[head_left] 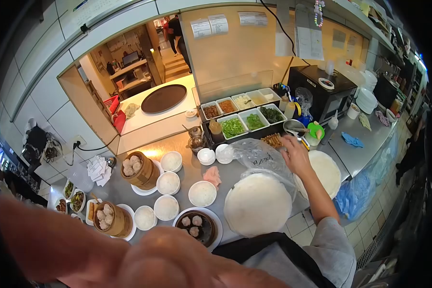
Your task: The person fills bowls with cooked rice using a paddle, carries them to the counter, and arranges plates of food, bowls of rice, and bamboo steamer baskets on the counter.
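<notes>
A blurred left hand, cut off by the lower edge, covers part of the plate beneath a dark steamer just beyond it, while the right hand partly screens brown food and, farther beyond both hands, print on wall sheets is too small to read.

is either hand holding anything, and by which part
It can't be told: the right hand is near the brown pieces, its grip unclear; the left hand is a close blur.
</notes>
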A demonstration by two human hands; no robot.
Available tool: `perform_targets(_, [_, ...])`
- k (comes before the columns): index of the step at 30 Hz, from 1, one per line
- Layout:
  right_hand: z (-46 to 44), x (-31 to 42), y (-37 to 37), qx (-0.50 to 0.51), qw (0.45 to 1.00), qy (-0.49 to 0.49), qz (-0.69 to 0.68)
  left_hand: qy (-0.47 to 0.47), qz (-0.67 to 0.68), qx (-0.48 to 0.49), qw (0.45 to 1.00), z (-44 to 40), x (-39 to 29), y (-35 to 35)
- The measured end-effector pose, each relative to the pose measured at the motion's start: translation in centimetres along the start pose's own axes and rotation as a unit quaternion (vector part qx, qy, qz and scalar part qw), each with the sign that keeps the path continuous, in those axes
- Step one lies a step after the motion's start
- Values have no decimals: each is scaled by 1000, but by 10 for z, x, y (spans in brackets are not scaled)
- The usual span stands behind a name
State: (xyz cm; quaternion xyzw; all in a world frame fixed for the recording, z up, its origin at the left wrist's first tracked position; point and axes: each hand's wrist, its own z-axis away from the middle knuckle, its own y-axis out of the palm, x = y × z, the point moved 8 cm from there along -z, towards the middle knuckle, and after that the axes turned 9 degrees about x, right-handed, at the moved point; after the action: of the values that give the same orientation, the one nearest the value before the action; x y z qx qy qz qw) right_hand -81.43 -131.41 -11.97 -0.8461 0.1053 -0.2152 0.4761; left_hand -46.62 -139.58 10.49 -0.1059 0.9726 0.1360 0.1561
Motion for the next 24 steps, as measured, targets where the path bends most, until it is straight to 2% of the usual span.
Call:
perform_targets(10, [82,-18,14,-7,988,117,-98,-23,48,47,997,-3,17,16])
perform_targets(17, [89,-12,16,-14,982,125,-144,-36,57,76,995,-7,23,29])
perform_targets(24, [82,12,30,-13,977,78,-200,-41,49,86,994,-4,17,36])
